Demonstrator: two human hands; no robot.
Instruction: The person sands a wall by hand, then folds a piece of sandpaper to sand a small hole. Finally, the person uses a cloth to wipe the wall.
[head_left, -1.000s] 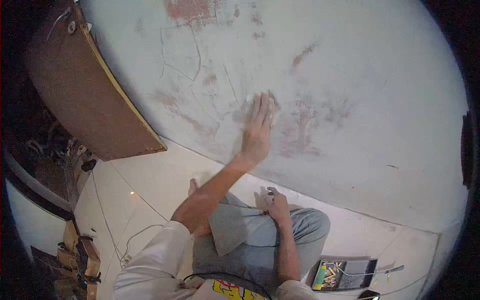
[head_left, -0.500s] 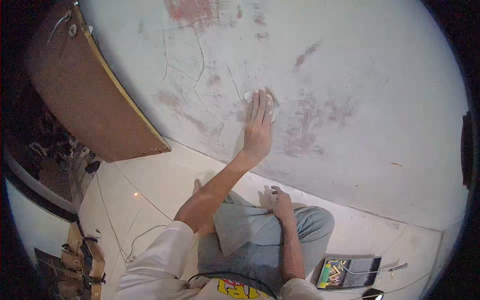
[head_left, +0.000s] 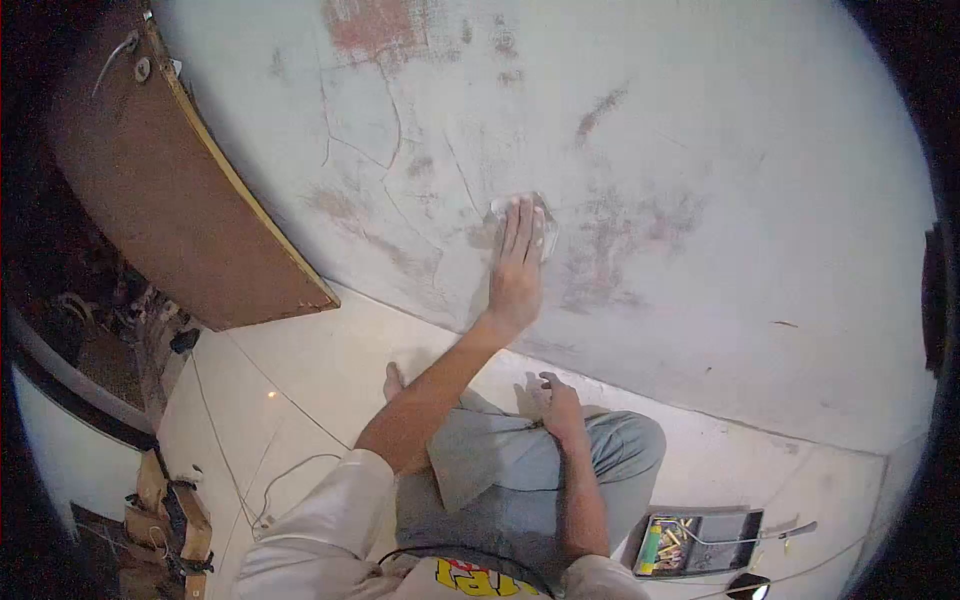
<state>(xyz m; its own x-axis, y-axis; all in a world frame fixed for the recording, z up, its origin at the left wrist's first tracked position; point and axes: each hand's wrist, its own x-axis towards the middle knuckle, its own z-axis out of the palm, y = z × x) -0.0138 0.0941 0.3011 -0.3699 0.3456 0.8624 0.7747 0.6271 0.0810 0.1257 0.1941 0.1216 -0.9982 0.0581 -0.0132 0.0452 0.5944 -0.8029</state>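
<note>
My left hand [head_left: 515, 275] presses a small sheet that looks like sandpaper [head_left: 550, 238] flat on the pale wall [head_left: 760, 230], fingers stretched over it. Only the sheet's edges show around the fingers. Around it the wall's surface has reddish worn patches [head_left: 600, 250] and thin cracks. My right hand [head_left: 562, 408] rests by my bent knee, fingers loosely curled and apart, with nothing seen in them.
A brown door [head_left: 190, 190] with a handle stands open at the left. On the floor at lower right lies a black tray [head_left: 725, 527] with a green-yellow tube, small pieces and a roller frame. Cables [head_left: 210, 420] run across the pale floor at left.
My left hand has slid slightly down the wall with the sheet under its fingers. My right hand stays by the knee. The view has shifted a little.
</note>
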